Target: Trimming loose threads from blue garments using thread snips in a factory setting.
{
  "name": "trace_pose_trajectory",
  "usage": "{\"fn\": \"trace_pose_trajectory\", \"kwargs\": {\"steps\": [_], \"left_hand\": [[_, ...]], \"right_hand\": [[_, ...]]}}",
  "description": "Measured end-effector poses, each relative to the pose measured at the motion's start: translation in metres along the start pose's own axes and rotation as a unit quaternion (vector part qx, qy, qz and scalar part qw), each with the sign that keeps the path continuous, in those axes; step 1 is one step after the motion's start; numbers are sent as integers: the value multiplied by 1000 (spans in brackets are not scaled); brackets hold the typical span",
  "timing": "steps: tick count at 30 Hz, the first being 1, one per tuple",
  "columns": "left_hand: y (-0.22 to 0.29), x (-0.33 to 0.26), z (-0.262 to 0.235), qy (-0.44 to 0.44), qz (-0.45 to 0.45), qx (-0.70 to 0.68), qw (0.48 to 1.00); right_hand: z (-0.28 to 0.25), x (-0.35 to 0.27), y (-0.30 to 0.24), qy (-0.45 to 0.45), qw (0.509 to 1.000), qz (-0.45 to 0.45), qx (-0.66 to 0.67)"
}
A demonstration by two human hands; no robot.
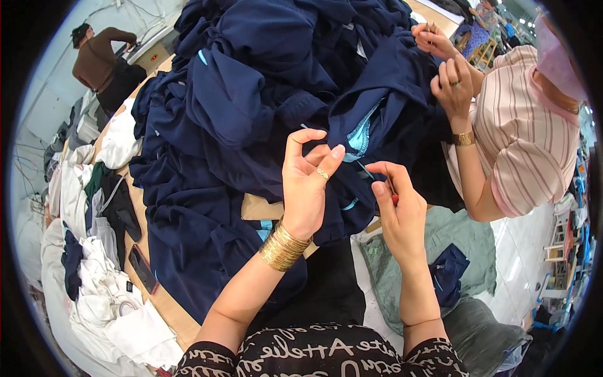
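Note:
A navy garment (370,94) with light blue inner trim (359,137) lies bunched just beyond my hands. My left hand (308,182), wearing a ring and gold bangles, holds its edge at the thumb, with the index finger raised. Close by on the right, my right hand (403,217) is closed around a small tool with a red part (395,199). My fingers hide most of that tool, so its kind does not show. A thin light blue strip (364,168) runs between the trim and my right fingertips.
A large heap of navy garments (251,81) covers the table (168,317). White clothes (103,295) and a phone (144,269) lie at the left. A co-worker in a striped top (521,132) handles navy cloth at the right. Another person (103,60) stands far left. Green cloth (402,270) is on the floor.

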State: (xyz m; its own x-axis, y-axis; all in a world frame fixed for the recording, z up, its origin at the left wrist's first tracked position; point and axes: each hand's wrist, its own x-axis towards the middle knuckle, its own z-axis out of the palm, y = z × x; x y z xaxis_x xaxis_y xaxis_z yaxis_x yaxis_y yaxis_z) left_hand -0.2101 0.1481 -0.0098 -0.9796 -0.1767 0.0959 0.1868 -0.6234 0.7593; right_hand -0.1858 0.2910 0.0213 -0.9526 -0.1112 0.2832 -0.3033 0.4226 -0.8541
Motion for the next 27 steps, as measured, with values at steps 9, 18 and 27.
{"fn": "trace_pose_trajectory", "kwargs": {"steps": [9,18,27], "left_hand": [[1,-5,10,-30,-1,25,999],[2,-5,11,-11,-30,14,999],[-1,-7,11,-27,-30,-1,999]], "right_hand": [[3,11,18,100,976,-148,-126],[5,18,19,114,967,-169,-152],[6,19,16,118,963,-174,-171]]}}
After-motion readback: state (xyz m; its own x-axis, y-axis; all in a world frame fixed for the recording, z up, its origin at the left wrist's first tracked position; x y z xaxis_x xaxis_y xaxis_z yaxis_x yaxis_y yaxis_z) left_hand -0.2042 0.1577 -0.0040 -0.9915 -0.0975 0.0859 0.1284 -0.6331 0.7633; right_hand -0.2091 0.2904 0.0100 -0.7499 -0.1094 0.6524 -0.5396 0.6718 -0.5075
